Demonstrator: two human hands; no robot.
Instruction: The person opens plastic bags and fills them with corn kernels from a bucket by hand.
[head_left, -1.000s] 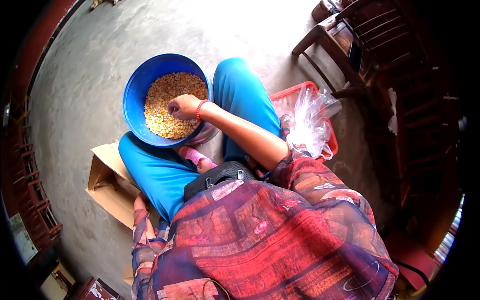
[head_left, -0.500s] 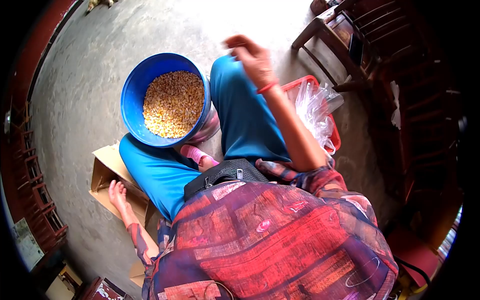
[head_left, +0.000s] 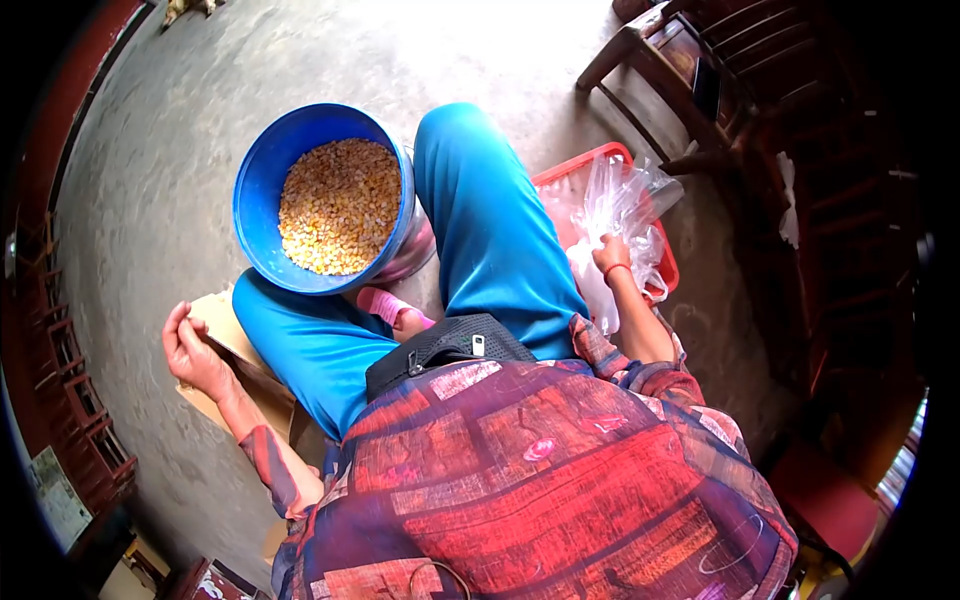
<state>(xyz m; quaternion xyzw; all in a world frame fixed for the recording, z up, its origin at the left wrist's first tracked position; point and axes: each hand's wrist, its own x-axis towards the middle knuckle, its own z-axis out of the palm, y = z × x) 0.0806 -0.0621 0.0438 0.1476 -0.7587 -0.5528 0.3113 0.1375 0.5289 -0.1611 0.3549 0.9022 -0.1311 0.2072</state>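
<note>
My right hand (head_left: 611,256) has its fingers closed on a clear plastic bag (head_left: 622,205), which lies crumpled in a red plastic basket (head_left: 672,272) beside my right knee. My left hand (head_left: 198,358) is raised over an open cardboard box (head_left: 232,322) by my left leg. Its fingers are loosely curled and apart, with nothing visible in them. Between my knees and a little to the left stands a blue bucket (head_left: 252,215), holding a bed of yellow corn kernels (head_left: 338,210).
A dark wooden chair (head_left: 650,85) stands at the upper right, close to the basket. More dark wooden furniture (head_left: 85,390) lines the left side. My foot in a pink slipper (head_left: 385,305) rests on the concrete floor (head_left: 150,190) near the bucket.
My right hand has swung down from above my right knee to the plastic bag and taken hold of it. My left hand has risen from inside the cardboard box, moving up and left.
</note>
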